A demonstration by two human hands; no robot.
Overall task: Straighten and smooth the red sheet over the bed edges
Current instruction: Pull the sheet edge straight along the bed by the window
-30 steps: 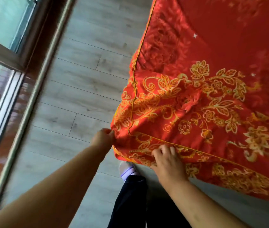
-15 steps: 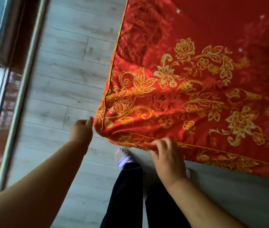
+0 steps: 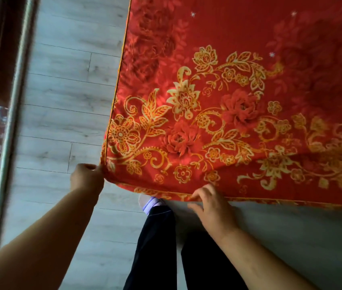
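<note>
The red sheet (image 3: 239, 97) with gold flower patterns and yellow piping covers the bed and fills the upper right. Its near left corner points toward me. My left hand (image 3: 86, 177) pinches that corner at the piping. My right hand (image 3: 209, 204) rests on the near edge of the sheet, fingers curled over the hem where it hangs down. The sheet lies mostly flat, with slight ripples near the right edge.
Grey wood-plank floor (image 3: 61, 101) runs left of the bed. A window frame and sliding track (image 3: 11, 122) line the far left. My dark trouser legs (image 3: 155, 248) and a light slipper (image 3: 151, 203) stand below the bed corner.
The bunched corner has been pulled flat. My left hand let go briefly, then gripped the corner again. My right hand stayed on the near edge.
</note>
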